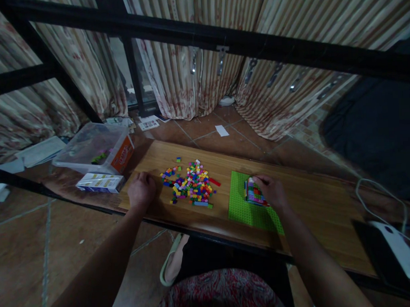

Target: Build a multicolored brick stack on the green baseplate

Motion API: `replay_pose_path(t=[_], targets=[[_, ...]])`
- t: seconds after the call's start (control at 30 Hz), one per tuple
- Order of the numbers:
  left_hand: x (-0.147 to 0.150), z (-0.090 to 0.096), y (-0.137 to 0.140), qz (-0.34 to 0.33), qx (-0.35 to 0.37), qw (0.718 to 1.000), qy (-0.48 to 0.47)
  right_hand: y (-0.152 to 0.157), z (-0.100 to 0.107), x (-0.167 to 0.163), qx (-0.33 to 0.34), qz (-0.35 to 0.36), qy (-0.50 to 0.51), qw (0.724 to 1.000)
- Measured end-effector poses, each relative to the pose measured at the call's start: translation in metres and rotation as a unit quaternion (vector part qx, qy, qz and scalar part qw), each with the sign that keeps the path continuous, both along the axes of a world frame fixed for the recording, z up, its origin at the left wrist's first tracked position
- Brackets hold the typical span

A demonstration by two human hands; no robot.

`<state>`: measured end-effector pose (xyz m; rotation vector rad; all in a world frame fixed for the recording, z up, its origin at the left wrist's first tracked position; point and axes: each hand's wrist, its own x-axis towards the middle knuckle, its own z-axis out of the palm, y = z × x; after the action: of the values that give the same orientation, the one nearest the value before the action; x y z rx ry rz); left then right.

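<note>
The multicoloured brick build (pixel 253 197) sat on the green baseplate (pixel 237 206), toward its far side, with the right hand (pixel 273 192) touching its upper right edge; whether that grip pinched a brick or merely pressed, I could not tell. Loose bricks (pixel 192 183) lay scattered left of the baseplate on the wooden tabletop (pixel 309 212). Beyond them, the left hand (pixel 142 191) rested near the tabletop's left end, its grip's closure unclear. A clear plastic box (pixel 85 147) and a small carton (pixel 100 182) stood farther left.
</note>
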<state>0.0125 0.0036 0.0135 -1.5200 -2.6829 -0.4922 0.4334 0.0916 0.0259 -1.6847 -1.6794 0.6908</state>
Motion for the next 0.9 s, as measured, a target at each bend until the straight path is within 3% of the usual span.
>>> replay_pose_path(t=[0.5,0.9], targets=[[0.001,-0.001,0.0,0.006,0.001,1.0,-0.01,-0.004,0.003,-0.006,0.025,0.007,0.019,0.999],[0.0,-0.002,0.001,0.001,0.013,1.0,-0.008,0.01,0.003,0.004,-0.017,0.008,-0.016,1.0]])
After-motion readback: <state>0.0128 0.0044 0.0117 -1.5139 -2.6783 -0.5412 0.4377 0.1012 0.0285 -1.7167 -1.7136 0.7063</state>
